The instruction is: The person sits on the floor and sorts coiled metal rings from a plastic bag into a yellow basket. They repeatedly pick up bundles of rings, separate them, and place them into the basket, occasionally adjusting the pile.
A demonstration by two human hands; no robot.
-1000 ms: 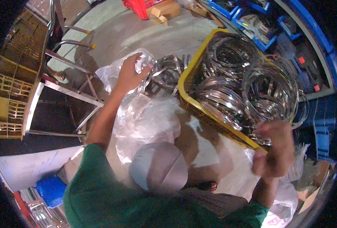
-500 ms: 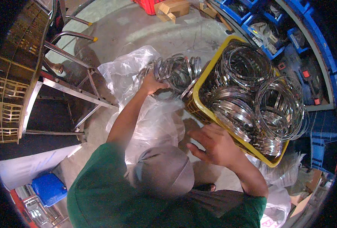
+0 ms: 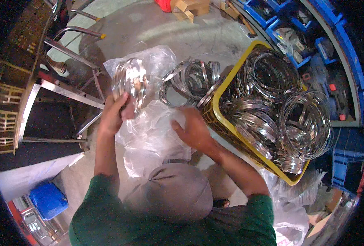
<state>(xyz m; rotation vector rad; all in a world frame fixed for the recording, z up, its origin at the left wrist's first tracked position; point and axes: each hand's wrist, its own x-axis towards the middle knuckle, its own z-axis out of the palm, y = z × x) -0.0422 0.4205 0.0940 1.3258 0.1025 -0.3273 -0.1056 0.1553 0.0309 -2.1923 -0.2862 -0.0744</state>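
Left hand [image 3: 115,112] now lifts a bundle of metal rings [image 3: 129,82], fingers clamped round it above the plastic bags [image 3: 149,135], while right hand [image 3: 194,130], back from the yellow crate [image 3: 214,119], lies spread flat on them.

Left hand [image 3: 115,112] is raised with fingers curled closed, while right hand [image 3: 193,129] lies flat, fingers spread.

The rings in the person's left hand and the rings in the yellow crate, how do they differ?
The bundle of rings in the left hand is a small stack, lifted and wrapped in a clear plastic bag; the rings in the yellow crate are bare, many, and piled loosely in several overlapping coils. The held bundle looks smaller across than the crate's wide hoops. Both are shiny silver metal bands.
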